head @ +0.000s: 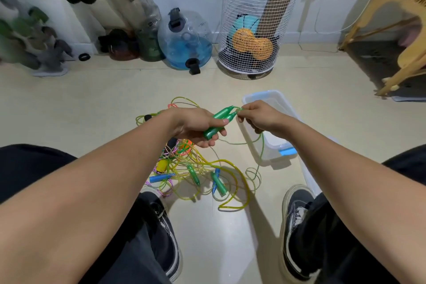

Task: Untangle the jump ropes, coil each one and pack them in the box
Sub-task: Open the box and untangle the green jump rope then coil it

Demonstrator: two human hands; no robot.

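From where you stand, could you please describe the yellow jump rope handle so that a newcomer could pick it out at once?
Start at the tangled pile of ropes on the floor between the person's shoes. At the pile's left edge, just above the blue handle, sits the yellow handle. It is short and stubby, and the only yellow handle there; its neighbours are slim green or blue ones.

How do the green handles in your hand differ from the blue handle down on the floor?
The green handles are a pair, held side by side in the left hand; the blue handle lies alone on the floor. The green pair is lifted clear of the tangle, while the blue one sits at its edge. Both have tapered ends.
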